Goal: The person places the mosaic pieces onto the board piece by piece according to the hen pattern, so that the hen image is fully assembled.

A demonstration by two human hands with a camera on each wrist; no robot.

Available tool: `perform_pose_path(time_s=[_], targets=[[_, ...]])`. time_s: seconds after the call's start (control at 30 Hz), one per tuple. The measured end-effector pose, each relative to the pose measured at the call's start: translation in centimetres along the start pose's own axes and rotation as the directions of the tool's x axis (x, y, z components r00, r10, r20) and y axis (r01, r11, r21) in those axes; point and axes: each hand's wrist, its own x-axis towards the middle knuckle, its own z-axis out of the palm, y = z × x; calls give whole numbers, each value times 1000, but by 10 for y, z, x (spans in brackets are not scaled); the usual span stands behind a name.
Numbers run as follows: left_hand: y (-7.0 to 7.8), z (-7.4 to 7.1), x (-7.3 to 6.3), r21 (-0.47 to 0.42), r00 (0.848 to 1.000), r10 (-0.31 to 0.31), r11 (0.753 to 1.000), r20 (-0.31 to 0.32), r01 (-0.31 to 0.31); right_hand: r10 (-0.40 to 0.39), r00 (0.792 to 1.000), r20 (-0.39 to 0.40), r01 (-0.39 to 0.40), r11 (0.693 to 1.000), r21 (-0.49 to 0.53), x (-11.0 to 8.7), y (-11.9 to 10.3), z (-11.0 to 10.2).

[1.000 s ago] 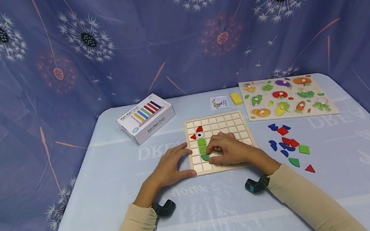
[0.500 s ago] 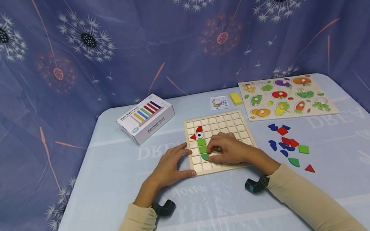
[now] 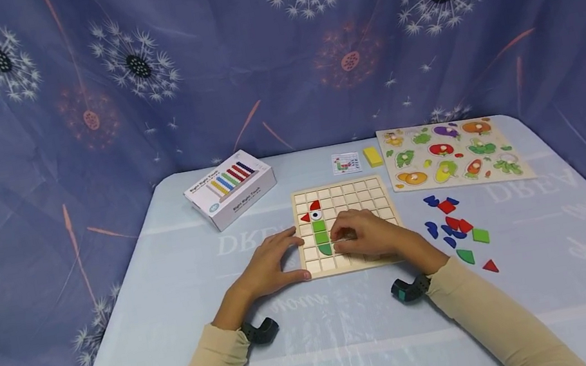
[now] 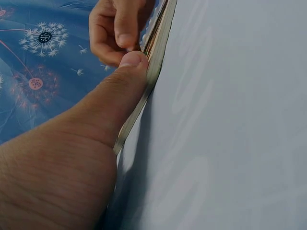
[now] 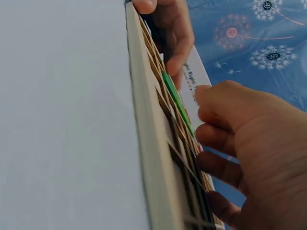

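A wooden grid board [image 3: 364, 185] lies flat in the middle of the table. In its left columns sit a red quarter-round piece [image 3: 315, 205], a red triangle [image 3: 305, 217], an eye tile [image 3: 316, 215], two green squares [image 3: 320, 232] and a green quarter-round piece [image 3: 325, 249]. My left hand [image 3: 269, 266] rests at the board's left edge, its straight thumb [image 4: 132, 67] touching the frame near the front corner. Just right of the green quarter-round piece, my right hand [image 3: 368, 235] hovers low over the board with bent fingers and nothing visible between them.
Loose red, blue and green pieces [image 3: 447, 207] lie scattered right of the board. Behind it are a small pattern card [image 3: 346, 163] and a yellow block [image 3: 373, 156]. A vegetable puzzle board [image 3: 420, 135] stands back right, a white box [image 3: 246, 198] back left.
My right hand has let go of the green quarter-round piece and drawn slightly right, leaving it in its cell. The left hand stays put.
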Motion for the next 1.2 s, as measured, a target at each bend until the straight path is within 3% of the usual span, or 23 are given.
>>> perform_pose_path(time_s=[0.17,0.3,0.43,0.57,0.67,0.77,0.9,0.93,1.03,1.2], targets=[[-1,2,-2,-7,1000,8,1000,-14,-8,-44,997,-58,49,996,75,-12,7,-17],[-2,3,-1,-5,1000,15,1000,-21,-15,-52,993,-109,60,996,67,-31,13,-39],[-1,3,-1,-13,1000,20,1000,-15,-20,-10,991,-134,12,1000,12,-64,21,-66],[-1,2,-1,-8,1000,14,1000,-15,-14,79,971,-224,-101,991,-85,-109,34,-96],[-1,1,-2,-14,1000,10,1000,-24,-11,181,935,-303,-221,970,-102,-142,42,-113],[-1,2,-2,-20,1000,10,1000,-24,-10,320,877,-359,-367,927,-70,-172,51,-124],[-2,2,-2,-19,1000,5,1000,-14,-5,478,795,-374,-524,852,-25,-207,66,-127],[-1,2,-1,-19,1000,2,1000,-12,-3,497,791,-357,-538,843,-18,-213,70,-127],[-1,2,0,-20,1000,-6,1000,-9,6,518,802,-298,-549,836,-23,-225,80,-124],[-1,1,-2,-25,1000,-16,1000,-11,16,466,859,-212,-478,878,-10,-226,85,-119]])
